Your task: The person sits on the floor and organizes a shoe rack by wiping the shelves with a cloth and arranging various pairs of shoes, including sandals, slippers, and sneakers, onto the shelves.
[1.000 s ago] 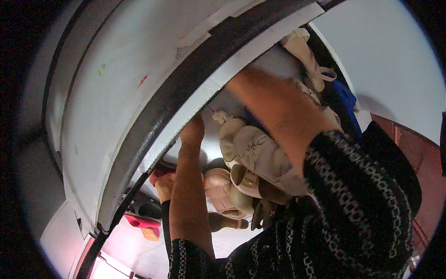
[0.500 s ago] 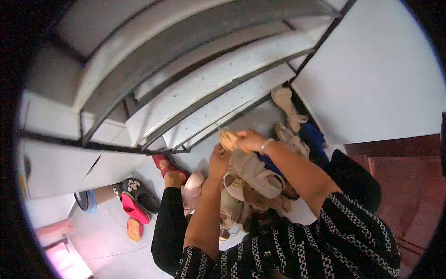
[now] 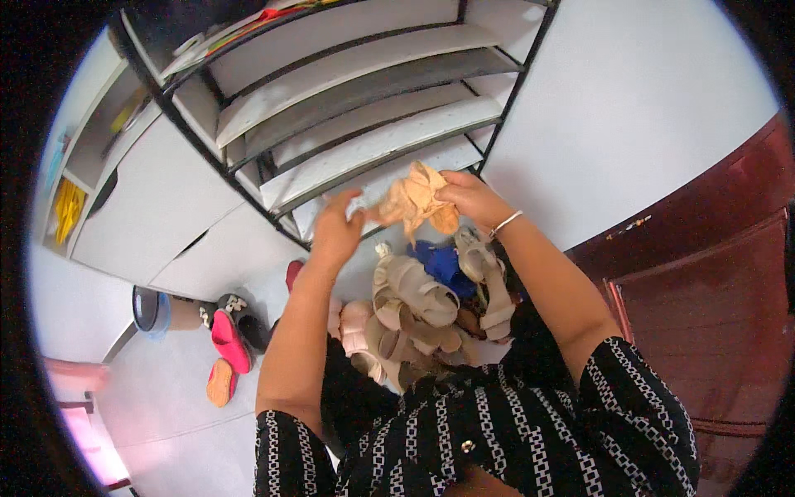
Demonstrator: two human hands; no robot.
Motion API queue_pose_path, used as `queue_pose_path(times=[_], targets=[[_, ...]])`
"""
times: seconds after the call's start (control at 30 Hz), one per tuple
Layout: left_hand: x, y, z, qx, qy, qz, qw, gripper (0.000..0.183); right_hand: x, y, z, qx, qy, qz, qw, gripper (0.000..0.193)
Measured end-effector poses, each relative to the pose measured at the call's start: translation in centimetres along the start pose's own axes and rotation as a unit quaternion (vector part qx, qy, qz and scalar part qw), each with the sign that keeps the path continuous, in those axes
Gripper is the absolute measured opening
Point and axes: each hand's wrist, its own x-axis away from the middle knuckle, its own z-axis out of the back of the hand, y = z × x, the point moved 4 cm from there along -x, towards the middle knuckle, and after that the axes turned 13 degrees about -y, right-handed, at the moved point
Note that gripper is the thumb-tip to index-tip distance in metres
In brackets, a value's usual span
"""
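Observation:
In front of the rack's lowest shelf, my right hand [image 3: 474,197] grips a crumpled orange-tan cloth [image 3: 421,199], which hangs loosely with its folds slightly smeared by motion. My left hand [image 3: 338,228] is to the left of the cloth, fingers apart and holding nothing. Below both hands lies a heap of pale beige sandals [image 3: 418,286] on the floor. A bundle of blue material [image 3: 445,265] is tucked behind them, and more light sandals [image 3: 489,273] lie to its right.
A black-framed shoe rack [image 3: 373,157] with white shelves stands ahead. White cabinets [image 3: 157,199] are at its left, near a bin [image 3: 166,311]. Pink slippers [image 3: 230,341] lie on the left floor. A white wall [image 3: 629,108] and dark red door [image 3: 704,323] are at the right.
My hands have risen from just above the sandals and moved apart. The left one has let go of the cloth, which now hangs more spread out from the right. The view takes in more rack.

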Motion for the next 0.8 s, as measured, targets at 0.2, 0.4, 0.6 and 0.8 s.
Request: queue_pose_path(times=[0.2, 0.4, 0.6, 0.8], targets=[[-7.4, -4.1, 2.8, -0.082, 0.112, 0.023, 0.990, 0.034, -3.1, -1.3, 1.4, -0.055, 0.024, 0.041, 0.997, 0.027], [-13.9, -10.8, 4.2, -0.313, 0.083, 0.144, 0.935, 0.050, -2.9, 0.8, 1.7, 0.063, 0.049, 0.018, 0.997, 0.023], [-19.3, -16.0, 3.9, -0.465, -0.029, 0.094, 0.880, 0.062, -2.5, 0.0, 0.9, 0.157, 0.051, -0.002, 0.986, 0.025], [-20.7, -15.7, 2.4, -0.323, -0.049, 0.090, 0.941, 0.067, -0.4, 2.1, 1.6, 0.210, 0.088, 0.050, 0.973, 0.026]])
